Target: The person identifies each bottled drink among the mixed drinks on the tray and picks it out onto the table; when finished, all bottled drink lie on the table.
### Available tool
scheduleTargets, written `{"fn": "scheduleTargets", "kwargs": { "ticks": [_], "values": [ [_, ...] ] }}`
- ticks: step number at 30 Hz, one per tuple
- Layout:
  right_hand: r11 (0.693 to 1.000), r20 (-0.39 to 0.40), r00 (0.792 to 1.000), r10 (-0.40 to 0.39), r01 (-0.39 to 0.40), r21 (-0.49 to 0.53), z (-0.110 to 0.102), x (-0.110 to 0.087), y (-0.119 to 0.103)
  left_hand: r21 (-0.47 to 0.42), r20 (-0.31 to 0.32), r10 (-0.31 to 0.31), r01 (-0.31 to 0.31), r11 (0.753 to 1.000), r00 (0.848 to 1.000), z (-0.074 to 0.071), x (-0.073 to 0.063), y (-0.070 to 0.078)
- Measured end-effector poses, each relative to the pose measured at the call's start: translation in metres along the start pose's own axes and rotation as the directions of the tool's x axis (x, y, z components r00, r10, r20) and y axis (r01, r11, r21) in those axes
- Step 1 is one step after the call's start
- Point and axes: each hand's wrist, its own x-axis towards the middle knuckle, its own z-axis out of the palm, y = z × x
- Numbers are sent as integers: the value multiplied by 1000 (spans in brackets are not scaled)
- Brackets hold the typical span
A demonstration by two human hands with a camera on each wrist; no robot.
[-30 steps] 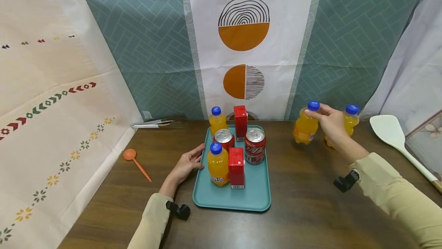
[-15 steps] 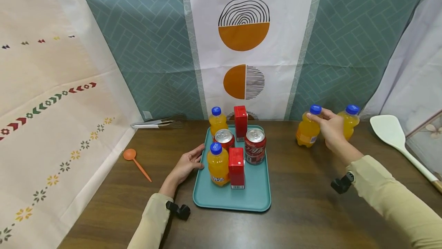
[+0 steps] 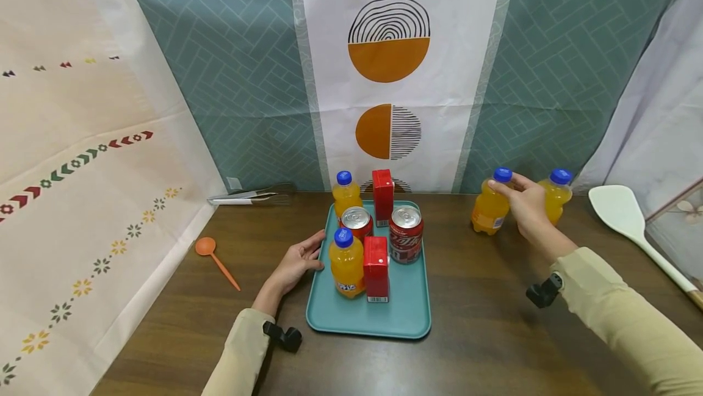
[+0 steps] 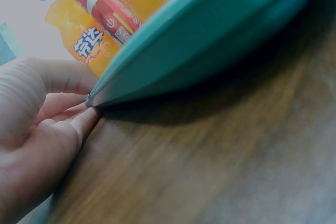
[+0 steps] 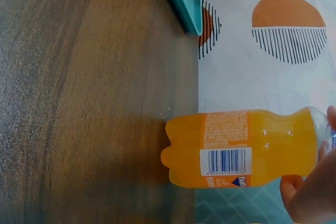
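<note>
In the head view, my left hand (image 3: 295, 265) is at the left edge of a teal tray (image 3: 379, 320). The left wrist view shows its thumb and fingers pinching the tray rim. On the tray stand two orange soda bottles (image 3: 347, 271) with blue caps, two red soda cans (image 3: 406, 240) and two red drink cartons (image 3: 376, 268). Off to the right, my right hand (image 3: 529, 207) grips a third orange soda bottle (image 5: 226, 148) by its neck, just under the cap. That bottle is upright, its base close over the table. Another orange soda bottle (image 3: 558, 194) stands behind this hand, partly hidden.
An orange spoon (image 3: 206, 246) lies left of the tray, and a metal whisk (image 3: 249, 197) is at the back left. At the far right lies a white spatula (image 3: 617, 207). Patterned cloth (image 3: 258, 109) hangs behind the brown table (image 3: 467, 341).
The right hand and its bottle have come down slightly and a little to the right, then stayed nearly still over the last half second. The left hand and tray have not moved.
</note>
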Motion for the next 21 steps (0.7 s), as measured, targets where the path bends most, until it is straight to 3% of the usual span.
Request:
{"fn": "scheduleTargets", "kwargs": {
  "ticks": [21],
  "values": [
    [996,17,999,-42,43,-74,-5,0,-3,1,1,-21,21,1000,1000,0,0,1]
  ]
}}
